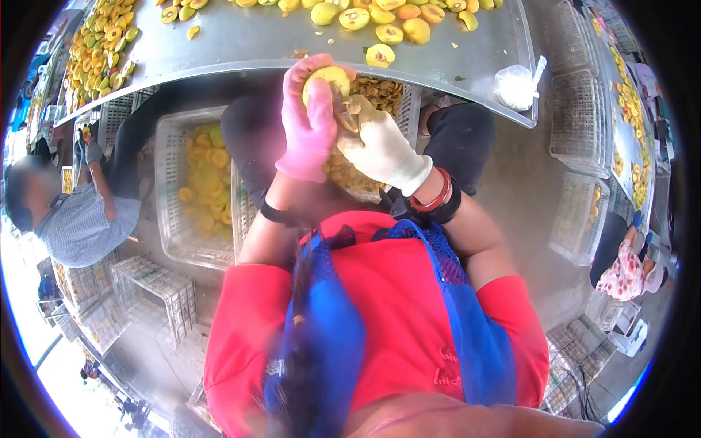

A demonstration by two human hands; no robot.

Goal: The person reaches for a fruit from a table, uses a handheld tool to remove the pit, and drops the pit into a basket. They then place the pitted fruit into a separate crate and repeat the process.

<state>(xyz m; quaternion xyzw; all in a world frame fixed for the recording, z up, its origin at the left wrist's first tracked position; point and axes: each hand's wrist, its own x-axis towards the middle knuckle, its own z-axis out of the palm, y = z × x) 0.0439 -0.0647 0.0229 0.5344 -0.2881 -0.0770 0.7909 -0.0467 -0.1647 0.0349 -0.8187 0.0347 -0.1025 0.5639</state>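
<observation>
My left hand (310, 120), in a pink glove, is closed round a yellow peach (328, 79) just past the table's near edge. In a white glove, my right hand (383, 142) grips a small metal-bladed tool (342, 109), its blade against the peach's side. The glove hides the handle, so its exact kind cannot be made out. Beneath my hands, between my knees, stands a crate of brown-orange scraps (380, 93). On the metal table (241, 45) ahead lie several halved peaches (354, 19), one cut half (380, 55) close to the edge.
A white crate (166, 182) of peach pieces stands left of my leg. On the table's right corner sits a white plastic bag (515, 86). Stacked crates (580, 117) stand at right. A co-worker (84, 219) sits at left, another person (621, 270) at far right.
</observation>
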